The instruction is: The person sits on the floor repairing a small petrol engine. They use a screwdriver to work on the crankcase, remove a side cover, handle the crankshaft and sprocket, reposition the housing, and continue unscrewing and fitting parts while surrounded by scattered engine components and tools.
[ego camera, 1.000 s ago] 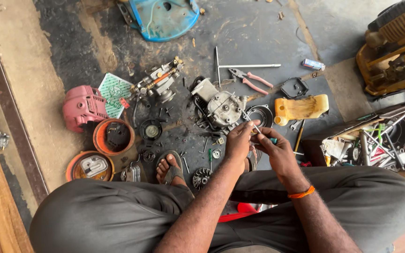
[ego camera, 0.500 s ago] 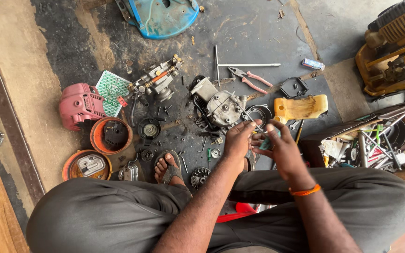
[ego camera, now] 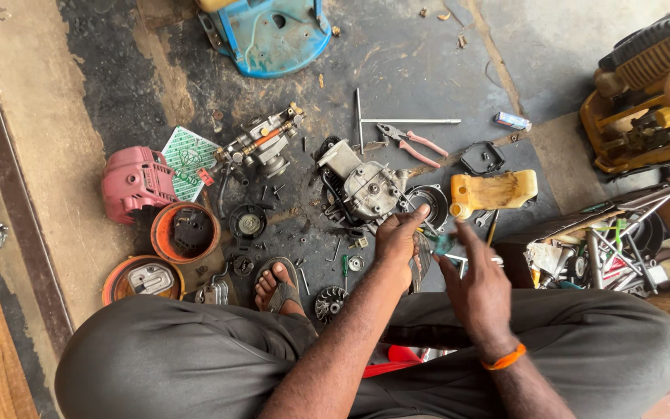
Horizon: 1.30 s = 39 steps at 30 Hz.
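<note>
My left hand (ego camera: 395,239) is closed around a small dark metal part (ego camera: 422,256), held just in front of a grey engine block (ego camera: 366,188) on the floor. My right hand (ego camera: 476,289), with an orange band at the wrist, grips a teal-handled tool (ego camera: 443,245) whose tip meets that part. The two hands are close together above my knees. A black round ring (ego camera: 433,199) lies right behind my left fingers. What the part is exactly is hidden by my fingers.
Around the block lie red-handled pliers (ego camera: 422,146), a yellow tank (ego camera: 495,191), a pink cover (ego camera: 136,181), two orange bowls (ego camera: 163,247) holding parts, a finned flywheel (ego camera: 329,302) and loose screws. A blue housing (ego camera: 273,32) sits far back, a yellow machine (ego camera: 645,101) and tool box (ego camera: 606,256) at right. My sandalled foot (ego camera: 276,284) rests by the bowls.
My right hand has drawn slightly back toward me and turned while working the tool against the part. My left hand stays in about the same spot.
</note>
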{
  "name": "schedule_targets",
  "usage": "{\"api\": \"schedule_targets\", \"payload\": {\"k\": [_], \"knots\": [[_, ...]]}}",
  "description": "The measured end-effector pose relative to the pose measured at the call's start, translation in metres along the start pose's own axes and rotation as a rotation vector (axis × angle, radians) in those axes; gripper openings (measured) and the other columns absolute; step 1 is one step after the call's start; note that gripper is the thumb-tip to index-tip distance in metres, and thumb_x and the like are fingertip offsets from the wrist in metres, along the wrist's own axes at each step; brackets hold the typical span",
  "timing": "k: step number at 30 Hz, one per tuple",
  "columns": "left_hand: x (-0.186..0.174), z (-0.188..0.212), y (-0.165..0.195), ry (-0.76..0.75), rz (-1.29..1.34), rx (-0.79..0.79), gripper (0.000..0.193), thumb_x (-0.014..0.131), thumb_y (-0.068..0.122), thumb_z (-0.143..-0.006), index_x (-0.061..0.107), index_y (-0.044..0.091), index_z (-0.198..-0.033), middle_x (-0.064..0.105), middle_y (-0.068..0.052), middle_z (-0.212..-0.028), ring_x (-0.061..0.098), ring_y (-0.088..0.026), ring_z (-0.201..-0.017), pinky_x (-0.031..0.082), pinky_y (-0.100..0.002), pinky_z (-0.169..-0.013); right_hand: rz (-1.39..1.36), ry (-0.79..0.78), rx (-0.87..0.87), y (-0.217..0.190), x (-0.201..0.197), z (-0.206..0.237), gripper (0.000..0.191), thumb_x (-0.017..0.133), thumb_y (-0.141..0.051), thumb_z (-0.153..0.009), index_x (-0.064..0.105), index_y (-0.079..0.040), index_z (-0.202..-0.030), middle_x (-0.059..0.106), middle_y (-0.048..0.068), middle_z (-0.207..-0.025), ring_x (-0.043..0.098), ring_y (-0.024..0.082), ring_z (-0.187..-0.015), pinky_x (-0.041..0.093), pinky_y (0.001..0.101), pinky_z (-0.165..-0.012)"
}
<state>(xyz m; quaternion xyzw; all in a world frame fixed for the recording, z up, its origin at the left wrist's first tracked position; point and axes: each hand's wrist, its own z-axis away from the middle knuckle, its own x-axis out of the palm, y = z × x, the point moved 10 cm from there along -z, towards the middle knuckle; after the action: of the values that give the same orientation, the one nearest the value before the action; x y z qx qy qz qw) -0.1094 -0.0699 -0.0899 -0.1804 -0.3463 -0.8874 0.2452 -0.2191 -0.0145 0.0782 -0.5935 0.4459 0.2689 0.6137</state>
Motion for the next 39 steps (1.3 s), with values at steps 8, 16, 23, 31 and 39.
{"api": "schedule_targets", "payload": {"k": [8, 16, 23, 31, 39], "knots": [[0.017, 0.012, 0.002, -0.272, -0.065, -0.023, 0.032, 0.065, 0.037, -0.096, 0.078, 0.015, -0.114, 0.051, 0.009, -0.067, 0.044, -0.002, -0.054, 0.039, -0.019, -0.048, -1.474, -0.457, 1.011, 0.100, 0.124, 0.025, 0.045, 0.064, -0.027, -0.101, 0.054, -0.002, -0.138, 0.071, 0.007, -0.087, 0.067, 0.016, -0.076, 0.057, 0.0322, -0.070], [0.009, -0.005, 0.002, -0.128, -0.189, 0.051, 0.028, 0.075, 0.032, -0.093, 0.074, 0.006, -0.085, 0.065, 0.003, -0.072, 0.053, -0.008, -0.060, 0.041, -0.026, -0.045, -0.175, 0.029, 0.062, 0.017, -0.016, -0.005, 0.087, 0.082, -0.031, -0.077, 0.039, -0.005, -0.149, 0.058, 0.018, -0.129, 0.066, 0.031, -0.104, 0.057, 0.0414, -0.081], [0.007, -0.015, -0.002, -0.095, -0.238, 0.058, 0.032, 0.078, 0.034, -0.093, 0.074, 0.004, -0.084, 0.050, 0.006, -0.065, 0.042, -0.007, -0.055, 0.036, -0.024, -0.046, 0.158, 0.083, -0.332, -0.046, -0.032, -0.001, 0.063, 0.077, -0.034, -0.083, 0.057, -0.007, -0.137, 0.069, 0.015, -0.119, 0.067, 0.035, -0.112, 0.055, 0.0451, -0.090], [0.009, -0.008, -0.002, -0.177, -0.066, -0.011, 0.027, 0.063, 0.029, -0.097, 0.078, 0.007, -0.101, 0.043, 0.007, -0.065, 0.037, -0.005, -0.051, 0.032, -0.021, -0.045, -1.140, -0.314, 0.753, 0.089, 0.090, 0.018, 0.047, 0.061, -0.035, -0.099, 0.058, -0.008, -0.137, 0.071, 0.013, -0.094, 0.068, 0.022, -0.080, 0.056, 0.0366, -0.073], [0.008, 0.011, 0.016, -0.099, -0.154, -0.029, 0.023, 0.069, 0.026, -0.098, 0.074, 0.003, -0.095, 0.040, 0.007, -0.067, 0.035, -0.003, -0.054, 0.037, -0.019, -0.044, -0.344, -0.172, 0.125, 0.019, -0.004, -0.009, 0.094, 0.082, -0.037, -0.080, 0.030, -0.008, -0.153, 0.056, 0.020, -0.137, 0.065, 0.034, -0.112, 0.057, 0.0435, -0.088]]}}
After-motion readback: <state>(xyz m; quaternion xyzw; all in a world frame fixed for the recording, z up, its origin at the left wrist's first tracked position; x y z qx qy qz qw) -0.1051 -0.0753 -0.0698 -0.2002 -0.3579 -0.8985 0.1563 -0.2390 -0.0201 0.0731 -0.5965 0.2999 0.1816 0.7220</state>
